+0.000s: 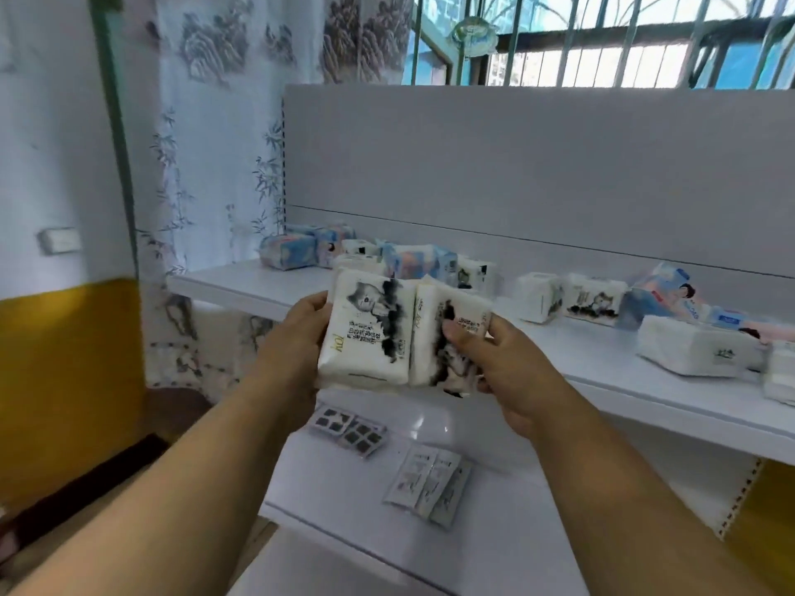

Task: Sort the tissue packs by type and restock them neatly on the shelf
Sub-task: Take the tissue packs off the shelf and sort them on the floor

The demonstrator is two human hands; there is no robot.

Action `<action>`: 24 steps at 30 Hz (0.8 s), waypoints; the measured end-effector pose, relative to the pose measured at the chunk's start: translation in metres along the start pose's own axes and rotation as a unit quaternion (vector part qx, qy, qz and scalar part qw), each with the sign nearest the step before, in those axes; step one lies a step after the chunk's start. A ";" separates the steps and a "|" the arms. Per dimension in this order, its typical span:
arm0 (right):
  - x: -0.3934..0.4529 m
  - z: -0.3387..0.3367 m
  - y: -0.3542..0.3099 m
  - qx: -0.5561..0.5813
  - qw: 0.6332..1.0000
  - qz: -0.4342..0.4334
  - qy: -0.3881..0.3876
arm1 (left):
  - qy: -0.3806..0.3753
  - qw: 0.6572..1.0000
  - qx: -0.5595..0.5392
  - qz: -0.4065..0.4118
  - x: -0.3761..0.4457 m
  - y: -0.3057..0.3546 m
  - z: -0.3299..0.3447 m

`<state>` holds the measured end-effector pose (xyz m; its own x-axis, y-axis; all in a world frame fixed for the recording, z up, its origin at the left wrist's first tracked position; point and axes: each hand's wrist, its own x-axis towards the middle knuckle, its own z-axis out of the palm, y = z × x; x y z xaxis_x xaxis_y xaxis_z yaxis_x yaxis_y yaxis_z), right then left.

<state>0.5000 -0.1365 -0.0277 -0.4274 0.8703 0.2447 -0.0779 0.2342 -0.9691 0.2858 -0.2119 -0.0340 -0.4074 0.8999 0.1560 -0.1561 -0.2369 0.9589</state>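
Two white tissue packs with black ink-wash cat prints are held side by side above the front edge of the upper shelf. My left hand grips the left pack. My right hand holds the right pack with the thumb across its face. Behind them on the shelf lie blue-and-pink patterned packs and a mixed pile. More white ink-print packs lie toward the right, beside a blue pack and a plain white pack.
The lower shelf carries flat dark sachets and flat white sachets. A grey back panel rises behind the upper shelf. A patterned curtain hangs at the left, with a barred window above.
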 end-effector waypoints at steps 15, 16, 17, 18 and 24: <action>-0.151 0.157 0.192 0.008 0.922 0.203 -0.329 | 0.476 0.866 0.070 -0.137 -0.303 -0.147 -0.096; -0.172 0.170 0.202 -0.007 0.911 0.212 -0.353 | 0.502 0.849 0.066 -0.149 -0.325 -0.158 -0.106; -0.192 0.183 0.212 -0.022 0.902 0.219 -0.371 | 0.524 0.835 0.060 -0.159 -0.345 -0.169 -0.116; -0.210 0.193 0.221 -0.039 0.896 0.221 -0.383 | 0.541 0.822 0.053 -0.167 -0.362 -0.179 -0.124; -0.289 0.281 0.303 -0.140 0.863 0.256 -0.413 | 0.609 0.758 0.065 -0.223 -0.441 -0.250 -0.199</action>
<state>0.3467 -0.4387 -0.4013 -0.8468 0.3114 -0.4311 0.4823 0.1079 -0.8694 0.3255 -0.6222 -0.3892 -0.8810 -0.1452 -0.4503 -0.4659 0.1010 0.8791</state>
